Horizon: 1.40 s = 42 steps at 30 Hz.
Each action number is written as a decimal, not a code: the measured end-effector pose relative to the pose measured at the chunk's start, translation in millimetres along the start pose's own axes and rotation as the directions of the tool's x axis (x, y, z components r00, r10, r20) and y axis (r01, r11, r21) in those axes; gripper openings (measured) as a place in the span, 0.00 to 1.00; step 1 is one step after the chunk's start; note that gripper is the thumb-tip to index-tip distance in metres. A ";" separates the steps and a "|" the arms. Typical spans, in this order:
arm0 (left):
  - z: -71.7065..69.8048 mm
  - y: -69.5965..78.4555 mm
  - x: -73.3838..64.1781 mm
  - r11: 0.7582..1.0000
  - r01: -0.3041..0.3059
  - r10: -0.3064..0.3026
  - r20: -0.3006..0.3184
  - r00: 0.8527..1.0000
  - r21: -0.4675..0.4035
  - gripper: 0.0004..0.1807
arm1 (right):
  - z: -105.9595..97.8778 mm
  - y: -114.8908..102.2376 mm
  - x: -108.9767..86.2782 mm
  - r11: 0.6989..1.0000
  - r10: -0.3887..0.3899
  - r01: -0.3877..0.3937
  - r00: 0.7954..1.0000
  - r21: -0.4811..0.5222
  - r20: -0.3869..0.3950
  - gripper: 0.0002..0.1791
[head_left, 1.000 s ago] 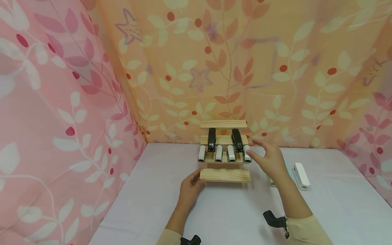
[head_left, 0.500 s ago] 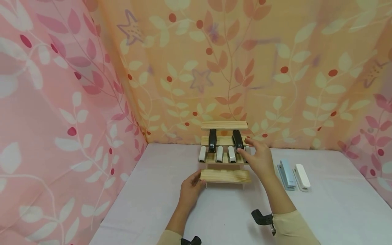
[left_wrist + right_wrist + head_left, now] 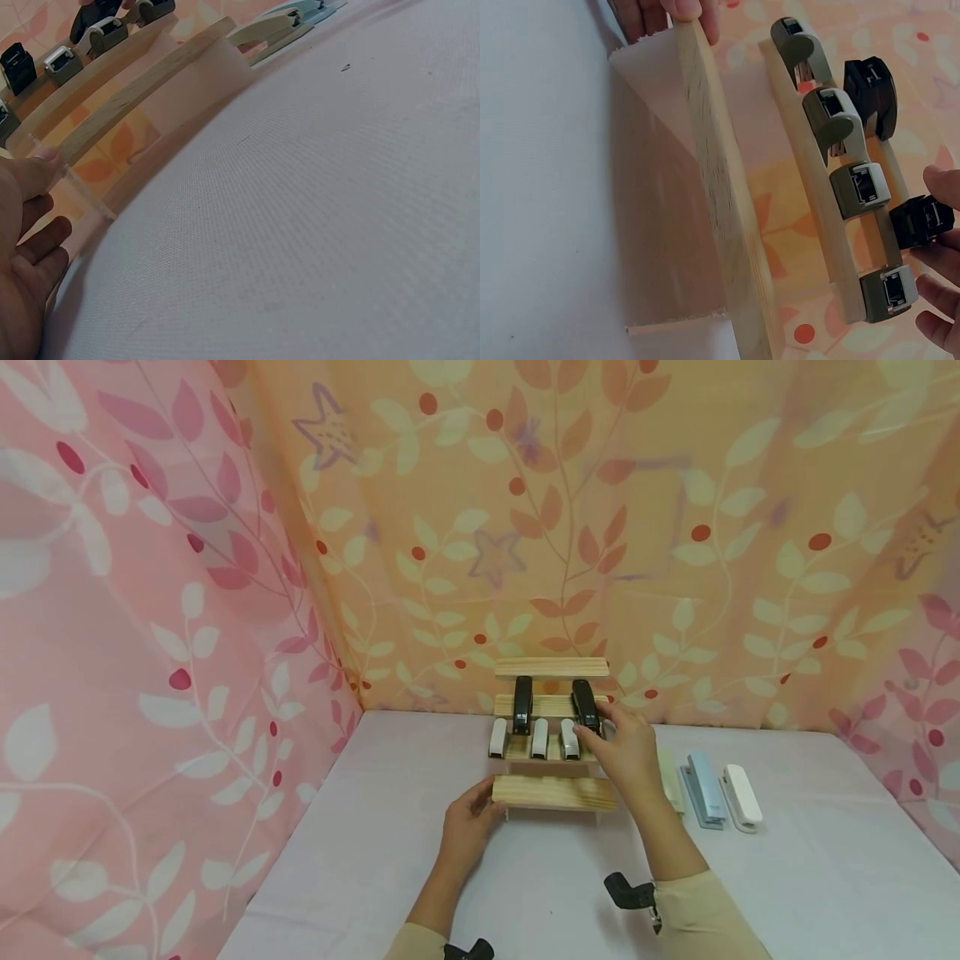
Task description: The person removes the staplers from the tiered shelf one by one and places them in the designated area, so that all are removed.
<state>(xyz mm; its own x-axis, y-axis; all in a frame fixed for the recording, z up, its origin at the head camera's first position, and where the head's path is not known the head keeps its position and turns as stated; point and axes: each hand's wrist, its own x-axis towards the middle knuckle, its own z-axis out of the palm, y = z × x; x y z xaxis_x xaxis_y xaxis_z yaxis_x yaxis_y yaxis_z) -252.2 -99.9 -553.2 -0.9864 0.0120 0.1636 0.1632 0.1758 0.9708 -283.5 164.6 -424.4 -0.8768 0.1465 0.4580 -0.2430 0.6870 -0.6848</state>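
A tiered wooden stand [image 3: 555, 792] with clear side panels stands at the back of the table. My left hand [image 3: 467, 822] grips the left end of its lowest board, thumb on the edge in the left wrist view. My right hand [image 3: 630, 752] pinches the right black stapler [image 3: 922, 221] between thumb and fingers. The other black stapler [image 3: 522, 703] leans on an upper board to its left. Several small white staplers line the board below, among them one at the left end [image 3: 498, 737]. The rightmost white stapler [image 3: 889, 292] is hidden behind my right hand in the head view.
Right of the stand, a pale green stapler [image 3: 670, 777], a light blue stapler [image 3: 703, 789] and a larger white stapler [image 3: 742, 797] lie side by side on the white tablecloth [image 3: 360, 860]. A patterned curtain [image 3: 450, 527] hangs right behind the stand.
My right hand has moved left, from the rightmost white stapler to the right black stapler, uncovering the light blue stapler. My left hand has kept its hold on the stand.
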 end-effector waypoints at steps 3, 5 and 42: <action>-0.2 -0.1 -0.6 1.000 -0.002 0.002 -0.001 1.000 -0.002 0.32 | 1.5 -1.2 0.8 1.000 0.002 -0.003 1.000 -0.026 -0.007 0.35; -0.2 0.0 -0.7 1.000 -0.006 0.006 0.000 1.000 -0.003 0.32 | 1.8 -2.3 1.1 0.999 0.010 -0.010 1.000 -0.040 -0.003 0.35; -0.9 -1.9 -0.1 1.000 -0.004 0.004 0.005 1.000 -0.014 0.34 | 0.3 -6.5 -2.1 1.000 -0.022 0.024 0.975 0.004 -0.219 0.22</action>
<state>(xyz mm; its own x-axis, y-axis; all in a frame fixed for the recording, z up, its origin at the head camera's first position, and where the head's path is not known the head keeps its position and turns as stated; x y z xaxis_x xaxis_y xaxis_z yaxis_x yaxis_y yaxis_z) -252.4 -101.1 -554.9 -0.9859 0.0180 0.1667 0.1674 0.1618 0.9725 -280.2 159.6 -421.1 -0.7589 0.2836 0.5862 -0.2651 0.6877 -0.6759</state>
